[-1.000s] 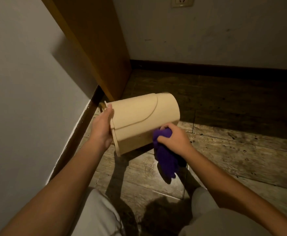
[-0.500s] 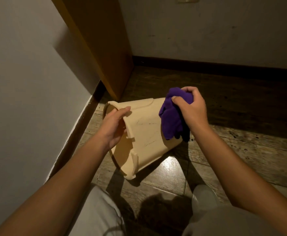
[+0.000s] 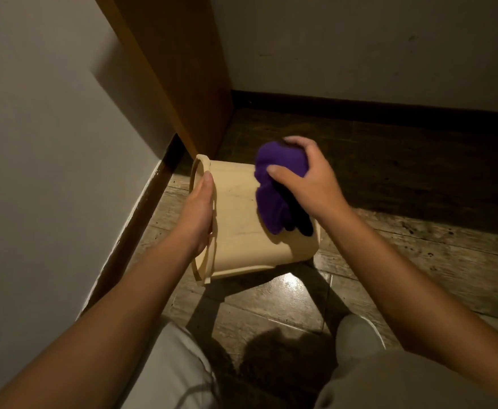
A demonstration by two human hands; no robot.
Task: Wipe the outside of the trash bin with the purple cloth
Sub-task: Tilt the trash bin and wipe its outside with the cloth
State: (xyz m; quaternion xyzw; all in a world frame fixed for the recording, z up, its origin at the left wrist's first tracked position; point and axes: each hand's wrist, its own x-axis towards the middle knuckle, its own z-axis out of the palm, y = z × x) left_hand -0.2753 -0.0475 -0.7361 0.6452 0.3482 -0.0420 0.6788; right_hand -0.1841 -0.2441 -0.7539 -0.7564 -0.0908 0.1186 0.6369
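we hold the bin (image 3: 242,219) on its side above the floor (image 3: 389,261) near the wall corner, long axis running left to right. our left hand (image 3: 196,214) clamps its rim; our right hand (image 3: 306,184) presses the bunched cloth (image 3: 274,190) near the base end.
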